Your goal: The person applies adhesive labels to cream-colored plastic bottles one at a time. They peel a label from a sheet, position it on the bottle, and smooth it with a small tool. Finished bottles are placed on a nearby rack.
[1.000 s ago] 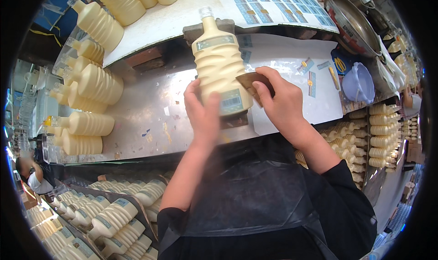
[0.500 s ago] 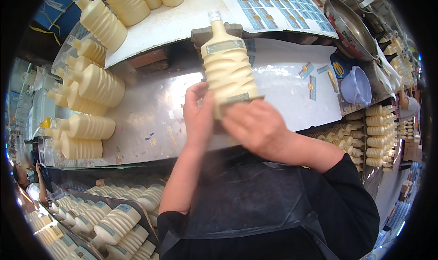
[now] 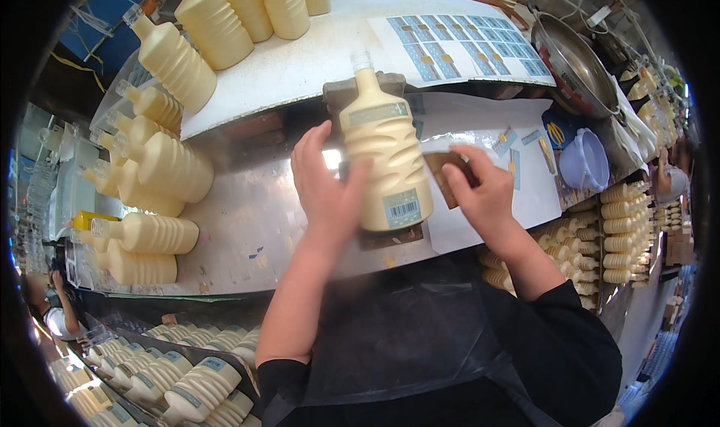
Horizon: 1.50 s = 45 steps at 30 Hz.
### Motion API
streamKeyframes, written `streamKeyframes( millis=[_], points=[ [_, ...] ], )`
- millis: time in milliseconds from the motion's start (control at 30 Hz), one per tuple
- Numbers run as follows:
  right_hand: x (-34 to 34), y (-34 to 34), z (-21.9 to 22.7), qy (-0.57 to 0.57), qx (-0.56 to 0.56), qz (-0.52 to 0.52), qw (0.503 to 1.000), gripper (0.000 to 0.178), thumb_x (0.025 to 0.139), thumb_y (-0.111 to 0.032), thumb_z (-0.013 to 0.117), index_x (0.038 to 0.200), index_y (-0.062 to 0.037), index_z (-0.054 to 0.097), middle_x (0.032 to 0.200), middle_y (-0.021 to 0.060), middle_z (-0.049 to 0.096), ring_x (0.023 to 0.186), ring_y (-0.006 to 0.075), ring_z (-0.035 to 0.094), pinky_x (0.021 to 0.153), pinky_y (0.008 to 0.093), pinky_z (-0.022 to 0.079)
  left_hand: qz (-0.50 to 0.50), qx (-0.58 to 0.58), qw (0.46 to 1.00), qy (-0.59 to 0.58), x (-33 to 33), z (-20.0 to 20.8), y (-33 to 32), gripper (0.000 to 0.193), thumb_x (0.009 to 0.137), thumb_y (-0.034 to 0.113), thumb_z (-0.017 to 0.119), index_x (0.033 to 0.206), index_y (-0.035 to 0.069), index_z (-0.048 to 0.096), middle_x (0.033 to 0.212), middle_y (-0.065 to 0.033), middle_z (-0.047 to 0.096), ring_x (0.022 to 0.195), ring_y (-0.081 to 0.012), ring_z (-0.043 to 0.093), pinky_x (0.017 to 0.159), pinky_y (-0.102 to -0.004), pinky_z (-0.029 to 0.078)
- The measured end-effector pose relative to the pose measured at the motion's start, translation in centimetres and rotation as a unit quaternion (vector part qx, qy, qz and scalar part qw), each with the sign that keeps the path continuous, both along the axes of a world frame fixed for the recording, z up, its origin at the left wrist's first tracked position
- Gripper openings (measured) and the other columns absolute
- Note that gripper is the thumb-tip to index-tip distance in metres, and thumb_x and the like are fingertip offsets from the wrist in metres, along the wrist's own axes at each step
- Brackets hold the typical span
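A cream bottle [image 3: 381, 161] with wavy ridges and a clear neck lies on its back in front of me, neck pointing away. One pale label band [image 3: 378, 113] crosses its shoulder; a bluish barcode label [image 3: 403, 208] sits near its base. My left hand [image 3: 324, 183] is open at the bottle's left side, fingers spread, thumb at or close to its wall and slightly blurred. My right hand [image 3: 484, 194] pinches a thin, flat brown scraper [image 3: 444, 178] just right of the bottle. A dark block [image 3: 341, 97] shows behind the bottle's shoulder.
Sheets of blue labels [image 3: 465, 46] lie on the raised white shelf. Loose labels [image 3: 506, 140] and a lavender bucket [image 3: 585, 159] are at the right, below a large metal pan [image 3: 574, 65]. Unlabelled bottles [image 3: 169, 168] crowd the left; labelled bottles [image 3: 201, 386] fill racks below.
My right hand has moved right, off the bottle's base, with the brown scraper, uncovering the barcode label. My left hand has spread its fingers. The whole view has shifted slightly.
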State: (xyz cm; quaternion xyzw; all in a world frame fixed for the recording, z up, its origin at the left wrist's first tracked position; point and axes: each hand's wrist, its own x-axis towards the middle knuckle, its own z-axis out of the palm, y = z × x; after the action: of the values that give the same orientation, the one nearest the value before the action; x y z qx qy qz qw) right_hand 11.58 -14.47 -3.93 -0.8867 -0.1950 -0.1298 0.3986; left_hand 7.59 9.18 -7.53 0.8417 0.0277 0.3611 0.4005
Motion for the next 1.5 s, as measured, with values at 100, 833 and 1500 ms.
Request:
streamKeyframes(
  millis=[100,833,1500],
  points=[
    [2.3,2.9,2.2,0.011,0.118,0.013,0.993,0.027,0.09,-0.014,0.073,0.116,-0.0077,0.066,0.075,0.0143,0.071,0.062,0.0293,0.07,0.061,0.0363,0.055,-0.013,-0.071,0.996,0.046,2.3,1.2,0.1,0.058,0.091,0.028,0.069,0.138,0.0,0.051,0.132,-0.0193,0.056,0.123,-0.0325,0.053,0.107,-0.0438,0.041],
    [3.1,3.5,0.8,-0.298,0.065,0.18,0.935,0.034,0.076,-0.002,0.076,0.11,-0.0054,0.072,0.102,0.0117,0.072,0.082,0.0235,0.07,0.067,0.0333,0.051,-0.209,-0.548,0.8,0.126,3.2,4.2,0.9,0.038,0.11,0.032,0.045,0.137,0.006,0.054,0.124,-0.0089,0.065,0.11,-0.0191,0.064,0.098,-0.0362,0.053],
    [-3.0,6.1,3.4,-0.299,0.061,0.314,0.899,0.037,0.076,-0.001,0.074,0.113,-0.0043,0.072,0.097,0.0126,0.072,0.083,0.0248,0.07,0.07,0.0362,0.053,-0.047,-0.492,0.865,0.092,-3.1,6.3,0.9,0.026,0.1,0.026,0.071,0.113,0.003,0.071,0.101,-0.0028,0.071,0.09,-0.0102,0.066,0.083,-0.0275,0.053]
  ],
)
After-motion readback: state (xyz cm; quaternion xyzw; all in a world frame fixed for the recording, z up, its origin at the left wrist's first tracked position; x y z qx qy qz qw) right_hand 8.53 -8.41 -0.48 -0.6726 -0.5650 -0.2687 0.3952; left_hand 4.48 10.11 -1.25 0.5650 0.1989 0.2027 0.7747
